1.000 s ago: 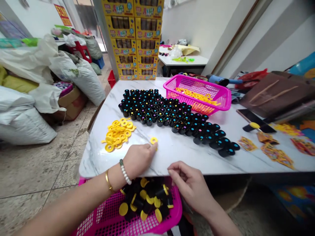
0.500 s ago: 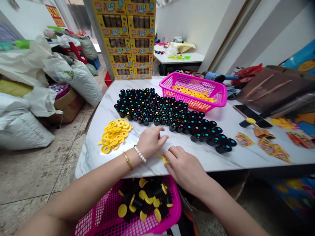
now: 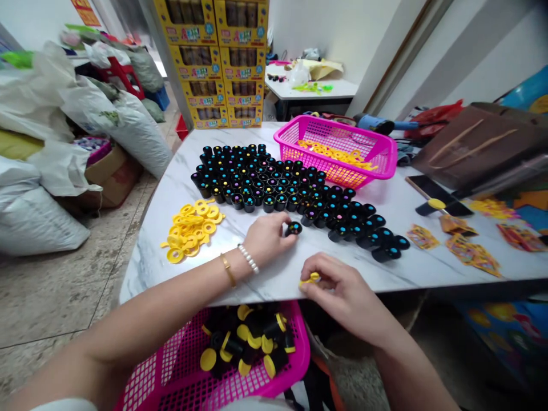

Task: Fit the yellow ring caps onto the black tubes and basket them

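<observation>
A cluttered workroom of stacked yellow cartons (image 3: pixel 222 57) and stuffed white sacks (image 3: pixel 38 217) surrounds a white marbled desk (image 3: pixel 411 274). Near its front stands a small black plastic cylinder (image 3: pixel 293 229) with a blue dot on top, upright, its long axis vertical, just clear of the front row of a crowd of like black cylinders (image 3: pixel 274 182). The left hand (image 3: pixel 266 237) has its grip closed on it from the left, wrist resting on the desk. Nearer the person and a little to the right, at the desk's edge, the right hand (image 3: pixel 342 291) holds a flat yellow plastic ring (image 3: pixel 310 279) in a narrow grip of thumb and fingers. The ring is close to the cylinder but not touching it, and the cylinder lies up and left of it. Farther left lies a loose heap of yellow rings (image 3: pixel 190 228). Behind the black crowd a pink mesh basket (image 3: pixel 387 165) holds more rings, and below the desk edge a second pink basket (image 3: pixel 171 365) carries black pieces with yellow caps.
</observation>
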`<act>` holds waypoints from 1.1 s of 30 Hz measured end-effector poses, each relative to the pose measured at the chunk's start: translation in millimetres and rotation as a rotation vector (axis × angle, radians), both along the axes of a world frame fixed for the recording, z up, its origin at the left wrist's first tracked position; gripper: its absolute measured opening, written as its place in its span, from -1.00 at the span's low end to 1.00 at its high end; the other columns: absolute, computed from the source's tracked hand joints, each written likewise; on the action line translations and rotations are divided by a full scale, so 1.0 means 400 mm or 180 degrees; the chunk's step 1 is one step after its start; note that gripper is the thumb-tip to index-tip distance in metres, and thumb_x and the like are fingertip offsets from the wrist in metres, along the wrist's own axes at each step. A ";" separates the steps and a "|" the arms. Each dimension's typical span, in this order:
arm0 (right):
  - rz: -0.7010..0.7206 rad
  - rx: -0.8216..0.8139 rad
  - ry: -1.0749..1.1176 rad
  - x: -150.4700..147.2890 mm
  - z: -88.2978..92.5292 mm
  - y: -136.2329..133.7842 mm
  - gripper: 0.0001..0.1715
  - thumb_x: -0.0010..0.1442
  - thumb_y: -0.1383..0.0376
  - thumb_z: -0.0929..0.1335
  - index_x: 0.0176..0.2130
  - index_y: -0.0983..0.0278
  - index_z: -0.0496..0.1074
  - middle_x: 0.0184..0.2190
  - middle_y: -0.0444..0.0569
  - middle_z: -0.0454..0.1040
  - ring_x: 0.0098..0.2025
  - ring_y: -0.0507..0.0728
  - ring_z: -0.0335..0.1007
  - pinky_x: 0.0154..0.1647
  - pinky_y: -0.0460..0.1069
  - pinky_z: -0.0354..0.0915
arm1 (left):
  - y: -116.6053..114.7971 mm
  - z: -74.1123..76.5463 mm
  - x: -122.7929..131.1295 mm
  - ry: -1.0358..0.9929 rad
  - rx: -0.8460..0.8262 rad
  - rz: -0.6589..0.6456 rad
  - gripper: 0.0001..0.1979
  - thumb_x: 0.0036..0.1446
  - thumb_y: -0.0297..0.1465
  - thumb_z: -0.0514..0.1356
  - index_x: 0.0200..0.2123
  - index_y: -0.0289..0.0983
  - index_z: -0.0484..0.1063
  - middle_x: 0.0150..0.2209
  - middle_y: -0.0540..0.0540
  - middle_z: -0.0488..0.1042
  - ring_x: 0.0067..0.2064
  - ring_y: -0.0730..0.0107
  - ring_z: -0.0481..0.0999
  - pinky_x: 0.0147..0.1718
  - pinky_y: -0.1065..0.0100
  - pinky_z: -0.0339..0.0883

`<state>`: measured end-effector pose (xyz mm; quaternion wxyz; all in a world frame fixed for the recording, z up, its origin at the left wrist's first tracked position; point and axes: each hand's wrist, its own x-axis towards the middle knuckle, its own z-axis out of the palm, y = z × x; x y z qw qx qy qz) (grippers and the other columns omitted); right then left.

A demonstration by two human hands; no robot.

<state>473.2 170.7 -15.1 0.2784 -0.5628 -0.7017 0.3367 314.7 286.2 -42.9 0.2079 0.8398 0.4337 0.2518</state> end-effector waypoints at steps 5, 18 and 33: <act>-0.0745 -0.0001 0.0690 0.035 -0.029 0.025 -0.91 0.00 0.26 0.48 -0.45 0.23 0.55 -0.38 -0.09 0.41 -0.32 0.08 0.32 -0.34 -0.05 0.20 | -0.107 0.015 -0.085 -0.0001 -0.0273 -0.0253 -0.81 0.03 -0.37 0.22 -0.24 -0.25 0.40 -0.37 -0.01 0.39 -0.38 0.42 0.35 -0.38 0.40 0.22; -0.1142 -0.0394 0.2042 -0.067 -0.059 0.124 -0.76 -0.08 0.23 0.52 -0.51 0.31 0.45 -0.66 -0.22 0.33 -0.67 -0.11 0.06 -0.69 -0.17 -0.06 | -0.131 -0.006 -0.088 -0.0129 -0.0370 -0.0222 -0.77 0.04 -0.38 0.22 -0.17 -0.23 0.42 -0.42 0.04 0.39 -0.41 0.44 0.34 -0.40 0.42 0.19; -0.1296 -0.0290 0.1543 -0.074 -0.073 0.109 -0.77 0.01 0.20 0.48 -0.48 0.29 0.44 -0.71 -0.22 0.36 -0.73 -0.09 0.14 -0.75 -0.19 0.05 | -0.130 0.002 -0.087 -0.0070 -0.0451 -0.0157 -0.80 0.05 -0.35 0.20 -0.20 -0.22 0.41 -0.48 0.05 0.42 -0.46 0.44 0.36 -0.47 0.41 0.14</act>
